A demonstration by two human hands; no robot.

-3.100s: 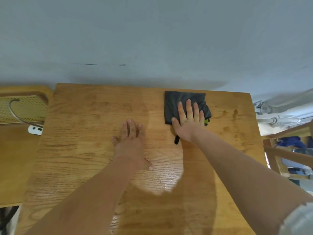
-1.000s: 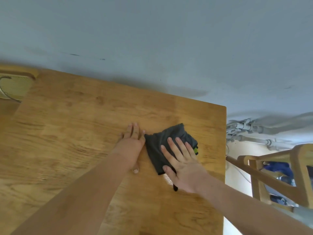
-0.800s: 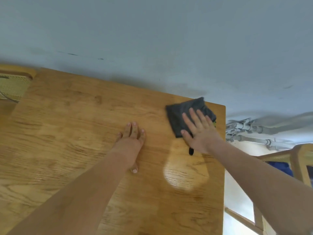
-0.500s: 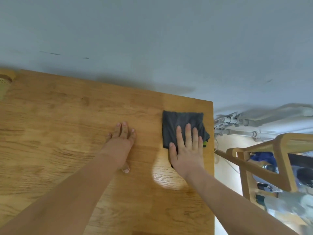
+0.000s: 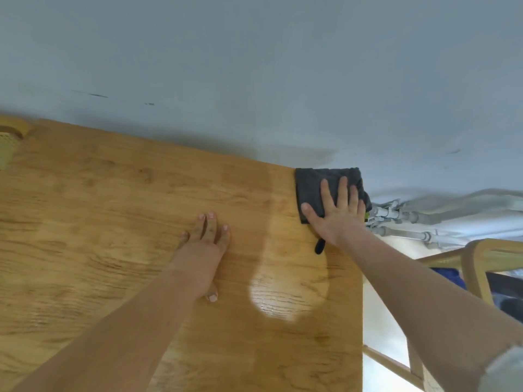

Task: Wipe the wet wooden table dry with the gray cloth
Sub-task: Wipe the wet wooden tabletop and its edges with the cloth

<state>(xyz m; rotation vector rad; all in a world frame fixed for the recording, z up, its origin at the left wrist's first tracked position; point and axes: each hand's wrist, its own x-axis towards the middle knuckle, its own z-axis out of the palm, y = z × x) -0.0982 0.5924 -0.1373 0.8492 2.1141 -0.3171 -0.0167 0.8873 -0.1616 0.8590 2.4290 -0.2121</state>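
The folded gray cloth [image 5: 311, 185] lies in the far right corner of the wooden table [image 5: 113, 210], against the wall and slightly over the right edge. My right hand [image 5: 336, 210] presses flat on the cloth with fingers spread. A short black loop [image 5: 319, 247] of the cloth sticks out below my palm. My left hand [image 5: 205, 244] rests flat on the bare wood near the middle, fingers together, holding nothing. A bright glossy patch [image 5: 285, 295] shines on the wood between my arms.
A gray-blue wall [image 5: 254, 66] runs along the table's far edge. White pipes [image 5: 402, 219] and a wooden chair frame [image 5: 478, 264] stand right of the table. A cane-weave chair back [image 5: 7, 145] shows at the far left.
My right hand has pushed the cloth away from me into the far right corner. My left hand has stayed flat in the same place.
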